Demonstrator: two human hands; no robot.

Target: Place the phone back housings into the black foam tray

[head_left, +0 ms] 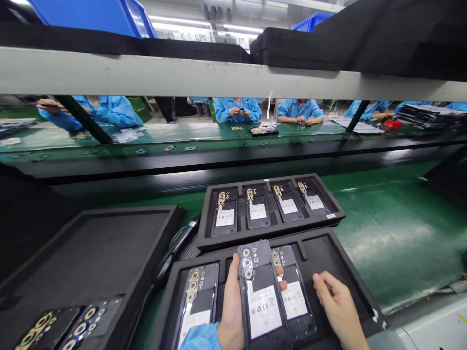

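The left hand has its grip closed round a phone back cover, lifted above the near tray; the right hand, empty and loosely curled, rests on the tray's bare slot just right of it. Seating the cover looks next, needing square alignment.

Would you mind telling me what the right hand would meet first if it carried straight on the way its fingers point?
Probably the phone back cover lying in the near tray: the right hand points up and left toward it, though depth is hard to judge.

Factory assembly line: conveyor belt, smocked workers.
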